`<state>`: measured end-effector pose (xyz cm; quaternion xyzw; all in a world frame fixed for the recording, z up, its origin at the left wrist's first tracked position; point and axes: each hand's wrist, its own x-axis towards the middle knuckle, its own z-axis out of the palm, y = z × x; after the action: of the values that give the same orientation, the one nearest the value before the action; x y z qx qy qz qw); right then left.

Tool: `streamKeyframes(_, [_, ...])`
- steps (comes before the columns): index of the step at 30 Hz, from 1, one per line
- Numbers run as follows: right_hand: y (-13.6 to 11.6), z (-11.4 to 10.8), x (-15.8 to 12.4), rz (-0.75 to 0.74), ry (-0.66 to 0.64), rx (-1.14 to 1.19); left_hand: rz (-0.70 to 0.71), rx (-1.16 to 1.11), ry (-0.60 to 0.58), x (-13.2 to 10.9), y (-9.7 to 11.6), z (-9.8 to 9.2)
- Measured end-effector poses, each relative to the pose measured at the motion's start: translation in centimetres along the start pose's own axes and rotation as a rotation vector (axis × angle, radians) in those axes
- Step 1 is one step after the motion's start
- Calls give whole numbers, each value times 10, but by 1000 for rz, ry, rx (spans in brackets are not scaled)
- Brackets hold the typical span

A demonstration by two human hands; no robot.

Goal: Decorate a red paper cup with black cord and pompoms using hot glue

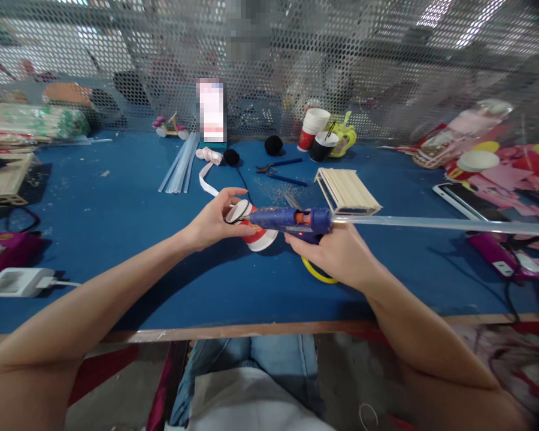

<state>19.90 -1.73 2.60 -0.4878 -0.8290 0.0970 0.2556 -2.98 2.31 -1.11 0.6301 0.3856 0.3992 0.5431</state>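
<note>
Near the middle of the blue table, my left hand (213, 222) grips a red and white paper cup (259, 237), which lies tilted with its wide rim toward the lower right. Black cord runs around the cup's narrow end by my fingers. My right hand (344, 254) is wrapped round the handle of a blue glue gun (278, 220). The gun's nozzle end points left, at the cup's base beside my left fingers; whether it touches is hard to tell. A long clear glue stick (431, 223) sticks out of the gun's back to the right.
Behind my hands are pliers (281, 178), black yarn balls (273, 145), white ribbon (206, 179), glue sticks (179, 164) and stacked cups (313, 129). A small wooden stick rack (348, 188) stands behind the gun. Yellow-handled scissors (317, 272) lie under my right hand. A phone (471, 203) lies right.
</note>
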Motion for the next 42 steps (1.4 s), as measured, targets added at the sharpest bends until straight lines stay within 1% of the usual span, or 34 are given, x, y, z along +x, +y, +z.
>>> streamKeyframes(3, [-1,2,0,-24,6,-21,1,-6,3,0,0,1])
streamKeyframes(8, [2,0,0,-3,8,-14,-12,-6,6,0,2,1])
streamKeyframes(16, [10,-6,7,-79,62,-19,3,-6,-13,0,1,0])
streamKeyframes(20, [13,-4,9,-43,94,-8,4,-1,-20,0,1,-1])
streamKeyframes(24, [13,-4,12,29,88,43,3,-17,-26,0,1,-1])
streamKeyframes(27, [13,-4,13,45,86,62,12,-22,-33,0,0,-1])
streamKeyframes(30, [12,-4,12,18,75,51,12,-19,-25,0,-1,-1])
streamKeyframes(35, [10,-5,7,-103,65,-43,-6,-5,-4,0,1,-1])
streamKeyframes(38, [8,-5,4,-86,33,-53,-15,-7,3,0,2,0])
streamKeyframes(42, [5,-3,1,-53,22,-38,-7,6,0,0,3,0])
